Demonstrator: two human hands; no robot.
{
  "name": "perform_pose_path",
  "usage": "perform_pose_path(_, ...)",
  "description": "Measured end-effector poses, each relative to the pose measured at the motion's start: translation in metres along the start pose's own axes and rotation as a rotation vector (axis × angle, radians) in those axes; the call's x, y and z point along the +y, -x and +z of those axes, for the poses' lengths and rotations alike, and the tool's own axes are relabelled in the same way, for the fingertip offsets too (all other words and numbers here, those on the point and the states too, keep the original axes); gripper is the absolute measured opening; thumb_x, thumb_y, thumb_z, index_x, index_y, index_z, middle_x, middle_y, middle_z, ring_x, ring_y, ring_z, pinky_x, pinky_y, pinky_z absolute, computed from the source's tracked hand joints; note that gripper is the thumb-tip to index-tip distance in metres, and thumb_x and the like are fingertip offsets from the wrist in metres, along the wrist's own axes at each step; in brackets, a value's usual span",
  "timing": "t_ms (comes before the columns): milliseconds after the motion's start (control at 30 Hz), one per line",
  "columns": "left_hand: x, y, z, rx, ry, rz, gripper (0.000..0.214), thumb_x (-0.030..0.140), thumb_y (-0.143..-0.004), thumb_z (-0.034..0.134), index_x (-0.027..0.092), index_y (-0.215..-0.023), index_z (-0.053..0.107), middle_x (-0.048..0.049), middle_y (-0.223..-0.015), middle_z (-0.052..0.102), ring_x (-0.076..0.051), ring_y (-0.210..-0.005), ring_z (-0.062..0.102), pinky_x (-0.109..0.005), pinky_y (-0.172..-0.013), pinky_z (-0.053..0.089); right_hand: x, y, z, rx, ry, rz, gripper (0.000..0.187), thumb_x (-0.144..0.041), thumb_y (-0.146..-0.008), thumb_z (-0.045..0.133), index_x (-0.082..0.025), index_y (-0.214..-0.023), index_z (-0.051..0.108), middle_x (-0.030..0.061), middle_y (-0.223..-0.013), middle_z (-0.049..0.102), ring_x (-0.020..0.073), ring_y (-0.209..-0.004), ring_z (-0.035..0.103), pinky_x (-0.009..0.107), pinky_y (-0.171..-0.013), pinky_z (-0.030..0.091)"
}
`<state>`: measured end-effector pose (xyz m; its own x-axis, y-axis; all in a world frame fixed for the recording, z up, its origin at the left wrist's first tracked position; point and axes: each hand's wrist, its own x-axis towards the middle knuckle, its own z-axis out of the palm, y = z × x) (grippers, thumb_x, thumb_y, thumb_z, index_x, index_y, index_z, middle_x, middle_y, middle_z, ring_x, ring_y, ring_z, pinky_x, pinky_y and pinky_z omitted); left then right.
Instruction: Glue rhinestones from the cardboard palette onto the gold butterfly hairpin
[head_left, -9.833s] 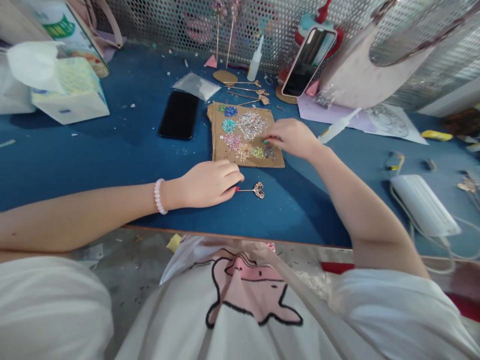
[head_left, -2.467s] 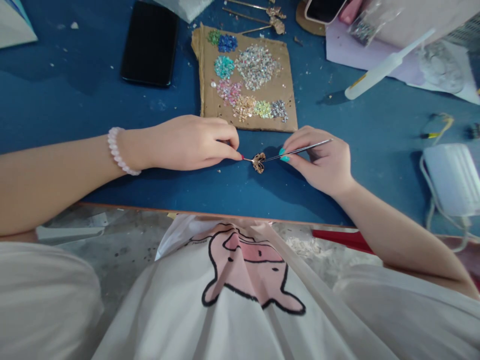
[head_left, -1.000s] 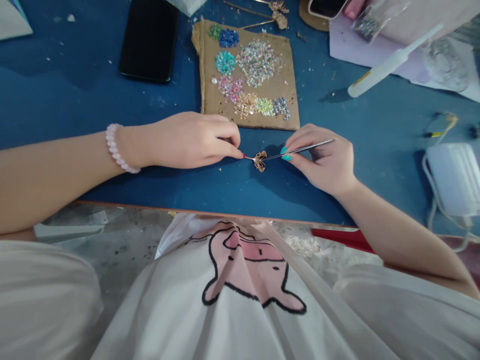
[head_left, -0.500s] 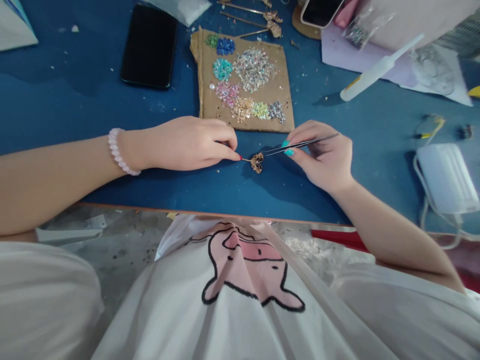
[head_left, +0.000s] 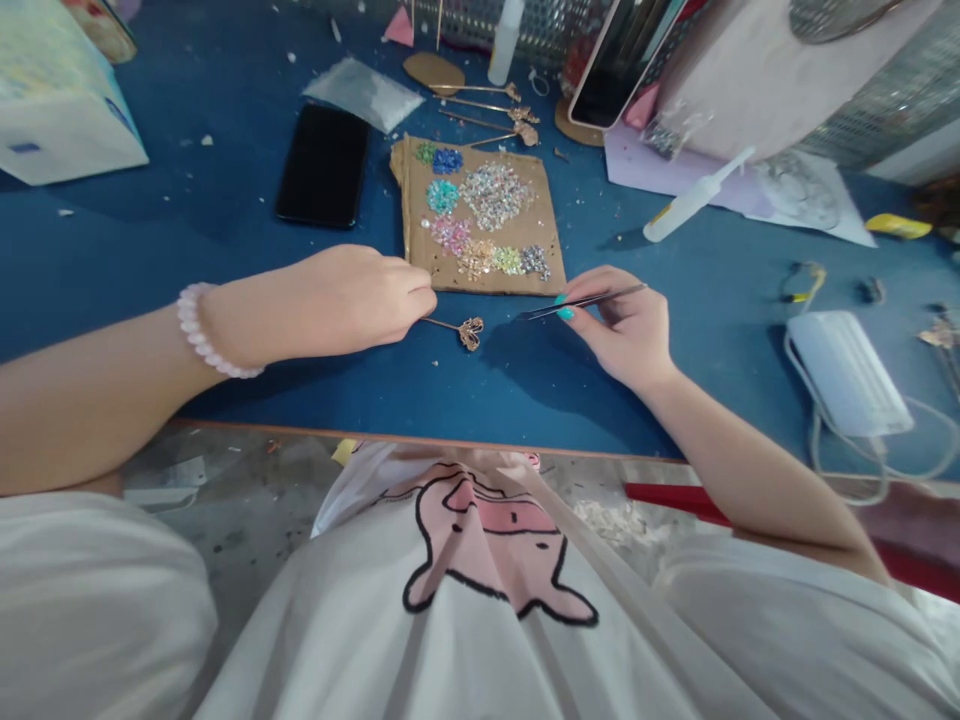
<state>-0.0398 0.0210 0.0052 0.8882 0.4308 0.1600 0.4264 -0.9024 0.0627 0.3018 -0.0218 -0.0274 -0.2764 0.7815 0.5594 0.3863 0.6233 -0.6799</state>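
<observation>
My left hand (head_left: 345, 300) is closed on the stem of a gold hairpin (head_left: 470, 333), whose openwork, wing-shaped head points right, just above the blue table. Only a short length of stem shows past the fingers. In my right hand (head_left: 630, 335), a pair of thin metal tweezers (head_left: 600, 299) is pinched between thumb and fingers. The tips point left and stand apart from the hairpin head. Whether they hold a bead is too small to tell. Behind both hands lies a cardboard piece (head_left: 525, 283) bearing small piles of coloured beads (head_left: 495, 195).
A black phone (head_left: 324, 165) lies left of the cardboard, beside a clear plastic bag (head_left: 364, 93). More gold hairpins (head_left: 517, 115) lie behind it. To the right are a white glue bottle (head_left: 690, 205) and a white corded box (head_left: 851, 372). The table's front edge (head_left: 450, 440) runs close to me.
My left hand has moved left with the hairpin and turned over its stem. The tweezer tips, formerly at the hairpin head, are now apart from it. The view has tilted upward.
</observation>
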Motion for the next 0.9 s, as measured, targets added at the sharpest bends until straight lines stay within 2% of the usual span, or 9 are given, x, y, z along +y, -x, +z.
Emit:
perform_pose_path(67, -0.001, 0.000, -0.005, -0.109, -0.085, 0.042, 0.022, 0.026, -0.097, 0.046, 0.020, -0.088, 0.065, -0.0030, -0.081, 0.063, -0.015, -0.065, 0.059, -0.030, -0.057, 0.039, 0.000, -0.001, 0.000, 0.008, -0.001, 0.009, 0.013, -0.038, -0.092, 0.074, -0.025, -0.091, 0.071, 0.0022, -0.090, 0.072, 0.0142, -0.082, 0.067, 0.032, -0.072, 0.055)
perform_pose_path(133, -0.002, 0.000, -0.010, -0.165, -0.099, 0.035, 0.016, 0.024, -0.095, 0.048, 0.020, -0.089, 0.063, -0.0010, -0.080, 0.062, -0.013, -0.059, 0.055, -0.030, -0.054, 0.034, -0.001, -0.002, 0.001, 0.024, 0.000, 0.027, 0.015, -0.040, -0.091, 0.074, -0.025, -0.090, 0.071, 0.0022, -0.089, 0.072, 0.0145, -0.081, 0.067, 0.032, -0.072, 0.055)
perform_pose_path(300, -0.002, -0.006, -0.023, -0.240, 0.182, -0.095, 0.011, 0.023, -0.087, 0.055, 0.021, -0.086, 0.065, 0.0007, -0.081, 0.067, -0.013, -0.063, 0.059, -0.026, -0.058, 0.038, -0.001, -0.004, 0.000, 0.050, -0.003, 0.126, 0.027, -0.051, -0.088, 0.074, -0.024, -0.087, 0.071, 0.0031, -0.088, 0.072, 0.0153, -0.078, 0.066, 0.032, -0.069, 0.054)
perform_pose_path(467, 0.001, -0.012, -0.027, -0.131, 0.460, -0.208, 0.009, 0.029, -0.083, 0.063, 0.020, -0.084, 0.067, 0.0022, -0.075, 0.069, -0.011, -0.060, 0.063, -0.021, -0.057, 0.043, 0.000, -0.004, 0.000, 0.062, -0.018, 0.177, 0.027, -0.050, -0.086, 0.075, -0.023, -0.087, 0.071, 0.0031, -0.087, 0.072, 0.0152, -0.077, 0.066, 0.031, -0.067, 0.053)
perform_pose_path(533, 0.004, -0.013, -0.023, -0.096, 0.612, -0.254, 0.008, 0.028, -0.083, 0.065, 0.021, -0.086, 0.066, 0.0039, -0.072, 0.071, -0.011, -0.057, 0.065, -0.020, -0.056, 0.046, 0.000, -0.004, 0.001, 0.056, -0.015, 0.209, 0.030, -0.052, -0.085, 0.074, -0.023, -0.086, 0.070, 0.0035, -0.086, 0.071, 0.0155, -0.077, 0.065, 0.031, -0.066, 0.053)
perform_pose_path(667, 0.016, -0.013, -0.011, -0.105, 0.885, -0.307, 0.009, 0.027, -0.085, 0.065, 0.023, -0.091, 0.061, 0.0067, -0.060, 0.070, -0.013, -0.051, 0.069, -0.020, -0.053, 0.051, -0.001, -0.003, 0.002, 0.038, -0.036, 0.239, 0.030, -0.052, -0.084, 0.074, -0.022, -0.086, 0.069, 0.0042, -0.088, 0.071, 0.0165, -0.079, 0.066, 0.032, -0.068, 0.054)
perform_pose_path(900, 0.036, -0.018, -0.004, -0.026, 1.009, -0.341, 0.008, 0.019, -0.080, 0.064, 0.022, -0.084, 0.058, 0.0059, -0.055, 0.070, -0.013, -0.049, 0.070, -0.017, -0.047, 0.052, 0.001, -0.002, 0.002, 0.003, -0.032, 0.224, 0.025, -0.047, -0.086, 0.073, -0.023, -0.088, 0.071, 0.0042, -0.089, 0.072, 0.0160, -0.078, 0.065, 0.033, -0.067, 0.053)
